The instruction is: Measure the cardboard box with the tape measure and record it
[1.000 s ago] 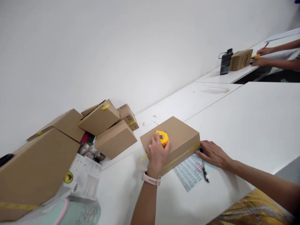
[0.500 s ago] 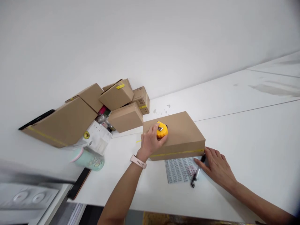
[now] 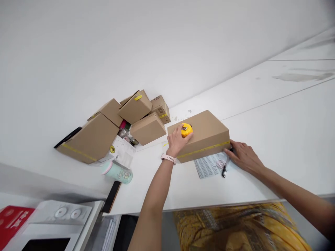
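My left hand (image 3: 176,140) is closed around a yellow tape measure (image 3: 186,130), which rests on top of a brown cardboard box (image 3: 204,130). Along the box's front side runs a thin yellow strip; I cannot tell whether it is the measure's blade or adhesive tape. At the box's right front corner, my right hand (image 3: 244,156) lies with fingers stretched out, thumb against the corner. A pen (image 3: 224,170) lies beside the thumb, its far end partly covered by the hand. A printed sheet (image 3: 206,166) lies in front of the box, partly hidden by it.
Several cardboard boxes (image 3: 149,129) stand against the wall at left, beside a white paper (image 3: 123,151) and a mint bottle (image 3: 121,173). Lower left is a white appliance with knobs (image 3: 61,212). The white table's (image 3: 199,195) front edge runs before my lap.
The view has tilted down and shifted, showing more of my lap and the appliance. Left hand still holds the tape measure on the box; right hand stays at the corner.
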`<state>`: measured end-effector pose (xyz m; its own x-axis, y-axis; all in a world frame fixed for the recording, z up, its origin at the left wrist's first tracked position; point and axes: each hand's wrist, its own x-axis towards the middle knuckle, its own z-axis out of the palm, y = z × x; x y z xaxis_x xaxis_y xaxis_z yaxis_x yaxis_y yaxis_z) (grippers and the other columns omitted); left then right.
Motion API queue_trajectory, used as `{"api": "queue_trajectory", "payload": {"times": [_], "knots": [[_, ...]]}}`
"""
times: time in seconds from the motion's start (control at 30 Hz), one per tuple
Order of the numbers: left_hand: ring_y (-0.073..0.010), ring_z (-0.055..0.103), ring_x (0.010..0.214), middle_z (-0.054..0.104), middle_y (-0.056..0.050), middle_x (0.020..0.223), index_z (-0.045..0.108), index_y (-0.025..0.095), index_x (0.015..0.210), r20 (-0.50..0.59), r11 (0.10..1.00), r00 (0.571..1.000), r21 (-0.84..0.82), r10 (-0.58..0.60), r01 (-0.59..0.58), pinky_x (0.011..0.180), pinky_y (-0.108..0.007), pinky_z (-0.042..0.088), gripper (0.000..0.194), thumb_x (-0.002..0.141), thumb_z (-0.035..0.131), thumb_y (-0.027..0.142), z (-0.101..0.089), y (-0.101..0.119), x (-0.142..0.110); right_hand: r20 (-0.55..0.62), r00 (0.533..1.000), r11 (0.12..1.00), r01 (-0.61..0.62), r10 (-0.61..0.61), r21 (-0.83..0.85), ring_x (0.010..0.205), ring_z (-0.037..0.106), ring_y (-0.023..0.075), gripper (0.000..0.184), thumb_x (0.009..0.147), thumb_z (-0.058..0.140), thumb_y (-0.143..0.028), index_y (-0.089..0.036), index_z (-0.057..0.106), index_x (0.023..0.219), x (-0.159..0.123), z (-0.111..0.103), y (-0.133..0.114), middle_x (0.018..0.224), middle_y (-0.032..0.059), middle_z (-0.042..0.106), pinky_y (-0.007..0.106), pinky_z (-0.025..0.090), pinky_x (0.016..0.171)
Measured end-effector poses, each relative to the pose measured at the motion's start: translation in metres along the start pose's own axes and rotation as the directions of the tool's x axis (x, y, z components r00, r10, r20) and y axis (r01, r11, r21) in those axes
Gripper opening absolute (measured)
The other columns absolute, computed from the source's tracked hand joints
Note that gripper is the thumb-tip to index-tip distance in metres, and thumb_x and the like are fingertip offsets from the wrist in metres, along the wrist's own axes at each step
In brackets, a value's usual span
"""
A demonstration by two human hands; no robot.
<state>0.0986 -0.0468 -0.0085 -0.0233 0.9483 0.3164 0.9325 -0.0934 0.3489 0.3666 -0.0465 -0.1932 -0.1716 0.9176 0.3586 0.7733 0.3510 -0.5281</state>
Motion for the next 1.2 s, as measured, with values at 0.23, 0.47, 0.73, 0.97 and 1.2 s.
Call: {"api": "queue_trajectory", "payload": {"times": [0.23, 0.47, 0.73, 0.97, 1.2], "knots": [[-0.0315, 0.056, 0.126, 0.064, -0.009, 0.133, 0.06, 0.026, 0.127, -0.019, 0.869, 0.999, -0.494, -0.046, 0.031, 0.106, -0.045, 0.04, 0.045, 0.084, 0.069, 0.035, -0.021, 0.001, -0.009, -0.475, 0.857, 0.973, -0.114, 0.198, 0.199, 0.106, 0.064, 0.032, 0.049, 0.095, 0.045, -0.049, -0.017, 0.058, 0.13, -0.017, -0.045, -0.039, 0.114, 0.0167, 0.07, 0.049, 0.052, 0.09], [-0.0227, 0.067, 0.069, 0.073, -0.016, 0.091, 0.064, 0.008, 0.114, 0.214, 0.46, 0.973, -0.875, 0.085, 0.152, 0.064, -0.035, 0.056, 0.071, 0.09, 0.031, 0.065, -0.051, 0.018, -0.043, 0.112, 0.967, 0.589, -0.23, 0.231, 0.775, 0.101, 0.066, 0.0255, 0.045, 0.092, 0.053, -0.061, -0.023, 0.072, 0.108, 0.028, -0.14, -0.148, 0.112, 0.0107, 0.072, 0.038, 0.054, 0.086], [-0.0149, 0.057, 0.049, 0.072, -0.008, 0.076, 0.061, 0.012, 0.115, 0.373, 0.3, 0.925, -0.892, 0.069, 0.337, 0.042, -0.024, 0.042, 0.062, 0.08, 0.055, 0.063, -0.039, 0.014, -0.072, 0.587, 0.809, 0.29, -0.553, -0.04, 0.781, 0.065, 0.058, 0.0147, 0.051, 0.081, 0.067, -0.069, -0.018, 0.064, 0.071, 0.034, -0.111, -0.163, 0.071, 0.0037, 0.064, 0.029, 0.053, 0.063], [-0.0149, 0.059, 0.056, 0.072, -0.008, 0.077, 0.064, 0.011, 0.106, 0.324, 0.297, 0.941, -0.893, -0.098, 0.338, 0.047, -0.023, 0.042, 0.056, 0.082, 0.056, 0.061, -0.072, -0.057, -0.03, 0.331, 0.902, 0.228, -0.397, 0.278, 0.889, 0.066, 0.057, 0.0154, 0.029, 0.088, 0.068, -0.046, -0.02, 0.065, 0.077, 0.11, -0.127, -0.085, 0.073, 0.004, 0.062, 0.027, 0.051, 0.06], [-0.0161, 0.065, 0.074, 0.069, -0.008, 0.099, 0.062, 0.014, 0.119, 0.428, 0.311, 0.885, -0.829, -0.184, 0.465, 0.065, -0.03, 0.055, 0.038, 0.099, 0.054, 0.046, -0.086, -0.135, 0.002, 0.286, 0.855, 0.355, -0.454, 0.434, 0.817, 0.066, 0.057, 0.0152, 0.022, 0.088, 0.066, -0.034, -0.019, 0.06, 0.073, 0.14, -0.102, -0.059, 0.072, 0.0036, 0.061, 0.029, 0.05, 0.064]]}}
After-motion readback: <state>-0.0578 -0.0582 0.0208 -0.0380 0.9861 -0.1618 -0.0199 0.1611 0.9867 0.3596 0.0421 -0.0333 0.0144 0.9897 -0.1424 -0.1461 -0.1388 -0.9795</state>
